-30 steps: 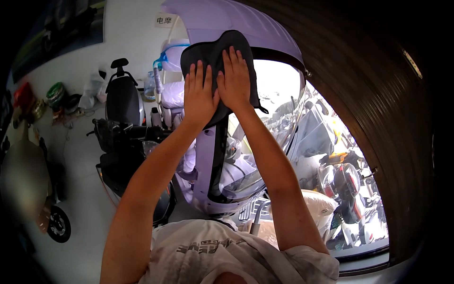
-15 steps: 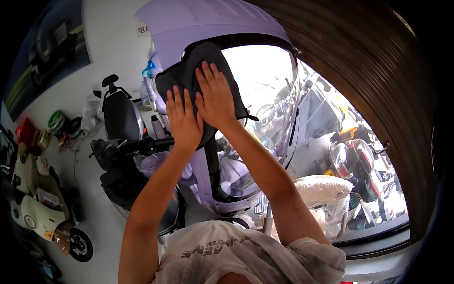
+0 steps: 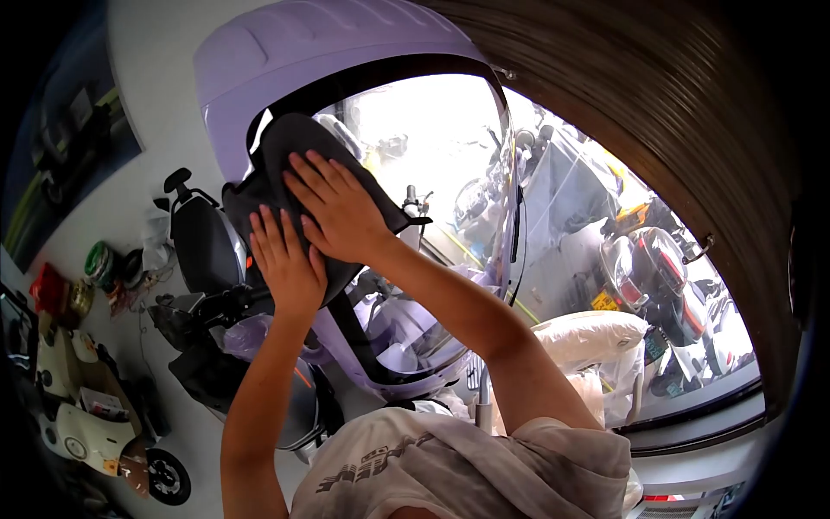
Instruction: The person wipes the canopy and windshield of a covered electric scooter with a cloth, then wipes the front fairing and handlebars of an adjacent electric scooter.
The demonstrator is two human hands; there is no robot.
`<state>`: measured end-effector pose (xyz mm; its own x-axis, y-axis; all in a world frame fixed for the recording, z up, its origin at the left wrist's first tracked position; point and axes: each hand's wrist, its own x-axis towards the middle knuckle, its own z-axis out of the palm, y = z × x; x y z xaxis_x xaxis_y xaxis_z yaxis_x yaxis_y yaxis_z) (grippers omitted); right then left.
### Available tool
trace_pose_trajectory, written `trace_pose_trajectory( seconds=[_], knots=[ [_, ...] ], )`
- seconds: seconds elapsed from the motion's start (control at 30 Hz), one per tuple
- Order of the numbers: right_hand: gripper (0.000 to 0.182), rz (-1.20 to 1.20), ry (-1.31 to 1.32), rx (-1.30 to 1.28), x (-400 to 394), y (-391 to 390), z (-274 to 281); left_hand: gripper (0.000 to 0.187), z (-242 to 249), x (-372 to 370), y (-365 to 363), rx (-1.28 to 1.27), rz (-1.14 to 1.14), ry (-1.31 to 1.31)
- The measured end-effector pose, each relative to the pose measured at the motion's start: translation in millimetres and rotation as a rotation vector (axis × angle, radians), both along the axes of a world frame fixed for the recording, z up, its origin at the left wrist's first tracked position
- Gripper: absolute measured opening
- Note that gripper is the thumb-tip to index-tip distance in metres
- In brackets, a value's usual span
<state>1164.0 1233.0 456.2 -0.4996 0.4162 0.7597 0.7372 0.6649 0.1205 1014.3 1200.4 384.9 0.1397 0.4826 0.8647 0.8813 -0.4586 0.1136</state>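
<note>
One black pad (image 3: 278,176) lies, left of frame centre, directly beneath the left hand (image 3: 292,270) and right hand (image 3: 347,214); both hands are flat, fingers straight, touching without gripping it.

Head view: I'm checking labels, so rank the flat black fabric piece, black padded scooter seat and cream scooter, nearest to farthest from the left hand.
From the left hand:
1. Flat black fabric piece, under it.
2. Black padded scooter seat, left of it.
3. Cream scooter, farther, lower left.
</note>
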Motion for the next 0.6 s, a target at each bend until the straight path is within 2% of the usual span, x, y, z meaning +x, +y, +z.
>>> trace_pose_trajectory(
  seconds=[0.6],
  knots=[
    [0.066,0.070,0.151,0.000,85,31,14,0.070,48,76,11,0.015,0.186,0.163]
  ],
)
